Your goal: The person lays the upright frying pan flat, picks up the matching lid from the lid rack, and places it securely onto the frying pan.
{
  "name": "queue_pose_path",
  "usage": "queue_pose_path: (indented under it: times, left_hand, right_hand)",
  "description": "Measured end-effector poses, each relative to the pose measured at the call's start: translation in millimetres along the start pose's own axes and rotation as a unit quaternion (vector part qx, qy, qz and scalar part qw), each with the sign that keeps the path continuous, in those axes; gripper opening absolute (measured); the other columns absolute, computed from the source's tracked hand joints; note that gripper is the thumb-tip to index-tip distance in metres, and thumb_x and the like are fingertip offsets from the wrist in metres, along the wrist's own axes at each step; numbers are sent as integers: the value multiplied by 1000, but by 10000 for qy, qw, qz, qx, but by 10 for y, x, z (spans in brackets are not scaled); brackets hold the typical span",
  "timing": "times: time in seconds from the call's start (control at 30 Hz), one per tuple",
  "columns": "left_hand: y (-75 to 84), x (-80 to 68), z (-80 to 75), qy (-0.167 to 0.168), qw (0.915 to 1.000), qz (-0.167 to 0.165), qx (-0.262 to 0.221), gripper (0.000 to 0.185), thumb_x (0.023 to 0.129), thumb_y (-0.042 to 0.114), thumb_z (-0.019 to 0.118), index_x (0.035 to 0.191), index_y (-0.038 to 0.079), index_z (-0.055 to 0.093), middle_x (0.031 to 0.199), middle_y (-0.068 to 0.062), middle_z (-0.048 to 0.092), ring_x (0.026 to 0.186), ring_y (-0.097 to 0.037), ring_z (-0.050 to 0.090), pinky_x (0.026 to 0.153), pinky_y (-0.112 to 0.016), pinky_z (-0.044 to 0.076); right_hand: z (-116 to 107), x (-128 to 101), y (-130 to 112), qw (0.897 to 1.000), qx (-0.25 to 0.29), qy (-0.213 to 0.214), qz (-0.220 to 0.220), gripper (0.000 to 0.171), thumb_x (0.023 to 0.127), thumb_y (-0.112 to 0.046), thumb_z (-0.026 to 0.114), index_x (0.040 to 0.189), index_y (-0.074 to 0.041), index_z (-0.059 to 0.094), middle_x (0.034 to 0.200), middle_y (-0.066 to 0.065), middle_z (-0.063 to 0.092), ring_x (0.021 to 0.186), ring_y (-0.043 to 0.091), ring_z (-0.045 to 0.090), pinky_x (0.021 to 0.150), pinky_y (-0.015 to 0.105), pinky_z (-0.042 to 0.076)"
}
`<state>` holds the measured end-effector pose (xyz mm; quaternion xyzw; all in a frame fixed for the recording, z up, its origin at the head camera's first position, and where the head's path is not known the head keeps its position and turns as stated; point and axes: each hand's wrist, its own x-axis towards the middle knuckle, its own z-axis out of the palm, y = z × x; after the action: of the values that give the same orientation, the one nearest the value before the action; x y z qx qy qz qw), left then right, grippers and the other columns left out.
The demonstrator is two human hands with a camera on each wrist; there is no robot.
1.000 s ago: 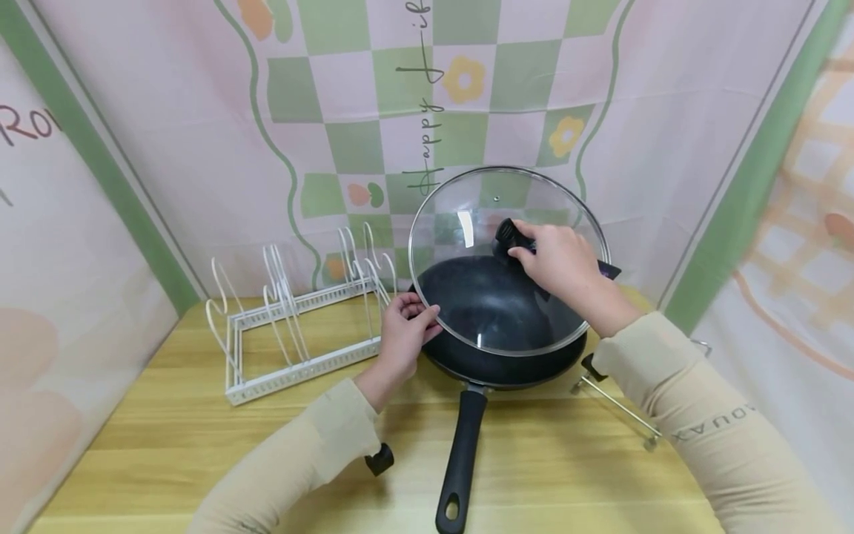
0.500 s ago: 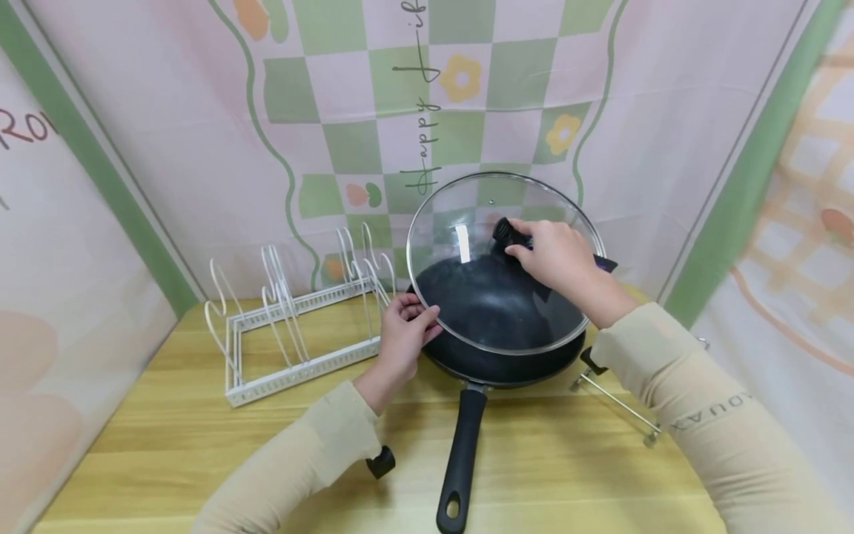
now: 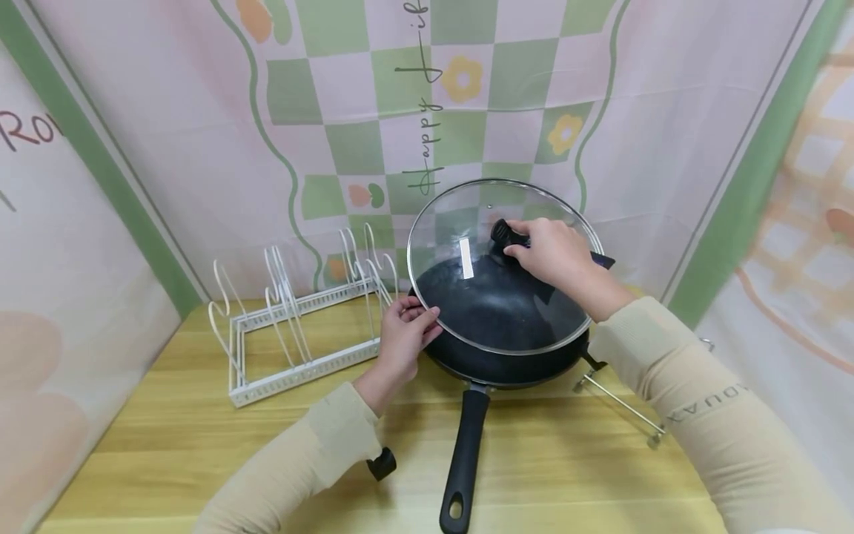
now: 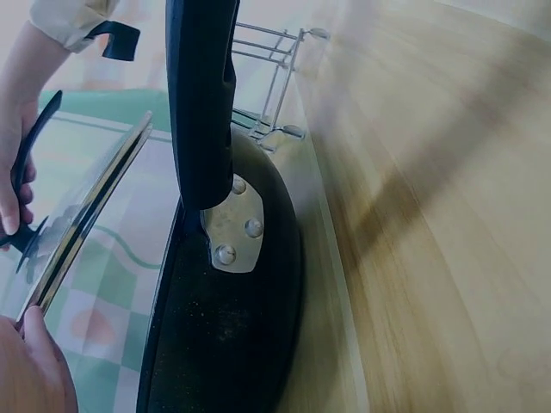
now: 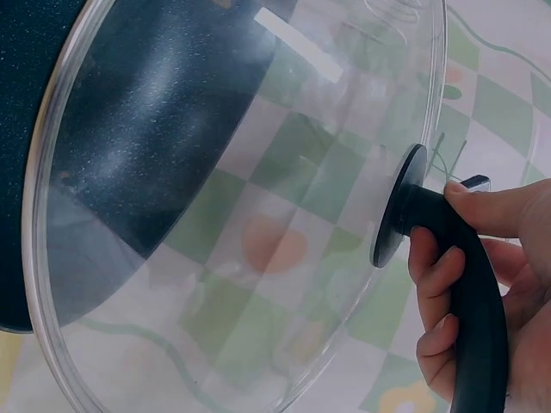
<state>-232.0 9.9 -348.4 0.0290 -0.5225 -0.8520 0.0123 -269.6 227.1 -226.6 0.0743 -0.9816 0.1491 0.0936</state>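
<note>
A round glass lid stands tilted over a black wok on the wooden table. My right hand grips the lid's black handle, with fingers curled round the handle in the right wrist view. My left hand pinches the lid's rim at its lower left edge. The wok's long black handle points toward me. From the left wrist, the wok and the lid show edge-on, with a left fingertip at the rim.
A white wire rack stands left of the wok. A metal wire stand lies at the right, partly behind my right sleeve. A small black knob sits by my left forearm. Patterned cloth walls enclose the table.
The lid has tipped slightly lower toward the wok. Both hands keep their hold in the same places.
</note>
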Motion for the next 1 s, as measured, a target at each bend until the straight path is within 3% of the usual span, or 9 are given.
queue_pose_path:
  times: [0.1,0.5,0.67,1.0]
  left_hand:
    - [-3,-1,-22,17,10000,-84,-24,25,94,-12,63,107,3,47,84,-3,53,66,-11,57,61,-21,57]
    - [37,-22,-47,43,9994,-247,-231,25,95,-12,63,107,3,47,85,-3,52,65,-10,57,63,-22,57]
    - [16,-29,-43,79,9990,-363,-261,24,95,-11,63,106,4,48,83,-2,52,65,-9,57,62,-21,57]
    - [23,-76,-69,136,9982,-462,-364,26,95,-13,61,114,0,50,89,-4,55,69,-10,59,70,-23,59]
  right_hand:
    - [17,14,-12,10000,46,-65,33,55,101,-30,66,152,-15,51,144,27,53,54,24,45,52,36,36]
    - [26,41,-19,9996,106,-236,65,57,101,-31,66,152,-14,50,147,18,53,57,26,50,56,39,39]
    - [35,54,9,9992,144,-346,102,57,100,-31,66,152,-12,51,145,14,56,73,32,57,63,42,42]
    - [36,122,11,9979,184,-611,58,55,100,-30,66,150,-9,52,147,17,53,104,44,62,76,53,48]
